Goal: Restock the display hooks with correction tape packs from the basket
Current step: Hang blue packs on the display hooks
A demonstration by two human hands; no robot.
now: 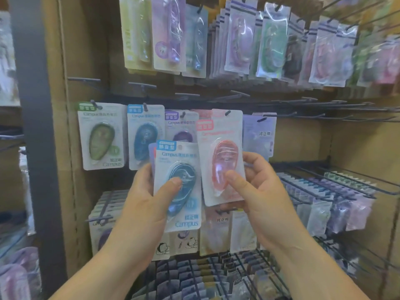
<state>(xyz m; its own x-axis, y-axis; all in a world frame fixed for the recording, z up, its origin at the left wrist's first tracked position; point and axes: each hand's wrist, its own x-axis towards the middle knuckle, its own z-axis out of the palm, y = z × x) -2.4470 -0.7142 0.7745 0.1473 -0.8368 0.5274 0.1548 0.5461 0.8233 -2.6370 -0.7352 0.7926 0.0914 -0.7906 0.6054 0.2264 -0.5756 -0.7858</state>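
Both hands are holding tape packs at frame centre
The left hand (142, 191) is gripping a blue pack (177, 187), thumb on its blister; the right hand (259, 191) is pinching a pink pack (223, 156) just beside it

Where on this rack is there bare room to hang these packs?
Free: bare hooks right of the lavender pack, before plain backboard; also the empty hooks below the top row. Crowded: top row and lower-right hooks.

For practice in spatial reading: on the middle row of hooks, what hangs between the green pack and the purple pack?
A blue pack hangs on its own hook between the green pack and the purple pack, shown in the head view.
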